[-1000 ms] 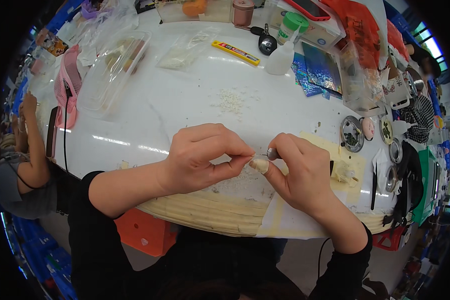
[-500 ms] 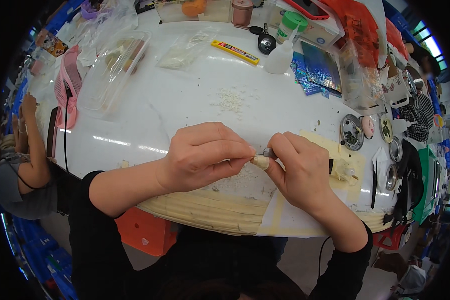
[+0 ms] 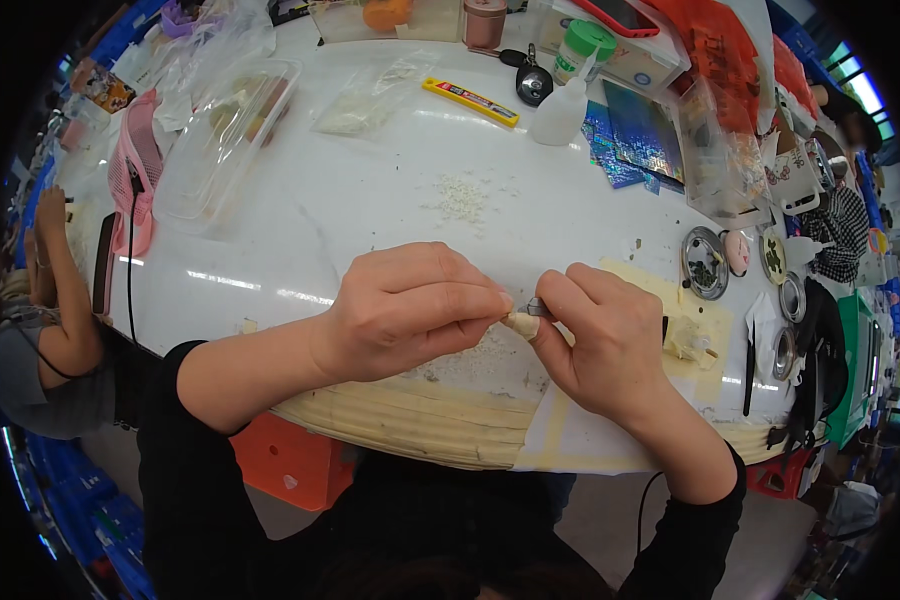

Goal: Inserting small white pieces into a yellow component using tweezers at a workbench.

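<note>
A glossy white counter (image 3: 280, 240) with a cream, layered front edge carries a loose scatter of small white bits (image 3: 462, 200). Left of the scatter sits a clear plastic, lidded rectangular container (image 3: 210, 150). On its near side, toward the person, are both bare hands: the left hand (image 3: 410, 315), fingers pressed together at the tips, whatever may be between them too small to tell; and the right hand (image 3: 600, 340), its fingers grasping a small grey metal piece. Beyond the scatter to the right lie shiny blue iridescent sheets (image 3: 645, 130) and a translucent white squeeze bottle (image 3: 560, 115); straight beyond it, a slim yellow case (image 3: 470, 102). Nearer than the scatter and slightly right, a cream-coloured wrap (image 3: 521, 325) covers the right thumb's tip, just beside the small grey metal piece (image 3: 538, 306).
</note>
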Demonstrator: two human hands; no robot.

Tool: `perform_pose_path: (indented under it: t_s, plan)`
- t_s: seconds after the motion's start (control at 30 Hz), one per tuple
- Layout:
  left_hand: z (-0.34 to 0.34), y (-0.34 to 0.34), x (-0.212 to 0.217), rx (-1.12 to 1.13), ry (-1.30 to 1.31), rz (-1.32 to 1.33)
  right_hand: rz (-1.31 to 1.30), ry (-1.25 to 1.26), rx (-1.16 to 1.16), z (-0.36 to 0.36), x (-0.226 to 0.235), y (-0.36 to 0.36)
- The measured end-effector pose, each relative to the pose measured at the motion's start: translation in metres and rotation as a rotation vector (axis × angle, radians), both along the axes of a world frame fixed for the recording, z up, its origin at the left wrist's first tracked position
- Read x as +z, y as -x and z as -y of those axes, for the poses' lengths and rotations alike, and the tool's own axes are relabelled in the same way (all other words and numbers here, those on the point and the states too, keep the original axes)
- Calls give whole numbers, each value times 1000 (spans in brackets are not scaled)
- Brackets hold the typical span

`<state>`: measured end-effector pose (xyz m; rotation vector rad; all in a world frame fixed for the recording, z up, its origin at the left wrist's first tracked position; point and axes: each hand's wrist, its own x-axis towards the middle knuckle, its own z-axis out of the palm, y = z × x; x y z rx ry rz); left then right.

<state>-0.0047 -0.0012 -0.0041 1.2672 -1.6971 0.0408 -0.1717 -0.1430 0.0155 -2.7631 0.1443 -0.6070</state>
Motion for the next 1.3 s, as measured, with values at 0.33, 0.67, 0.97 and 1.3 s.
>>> perform_pose_path:
  t_s: [0.33, 0.67, 0.97, 1.3]
  plan:
    - [0, 0, -1, 4, -4, -30, 13, 15, -6, 2, -2, 1]
    - [4, -9, -3, 210, -234, -282, -17, 6, -23, 3, -4, 1]
    - [14, -42, -9, 431, -488, -416, 23, -28, -14, 6, -8, 4]
    - [9, -57, -11, 517, -498, -551, 90, -53, -20, 7, -8, 5]
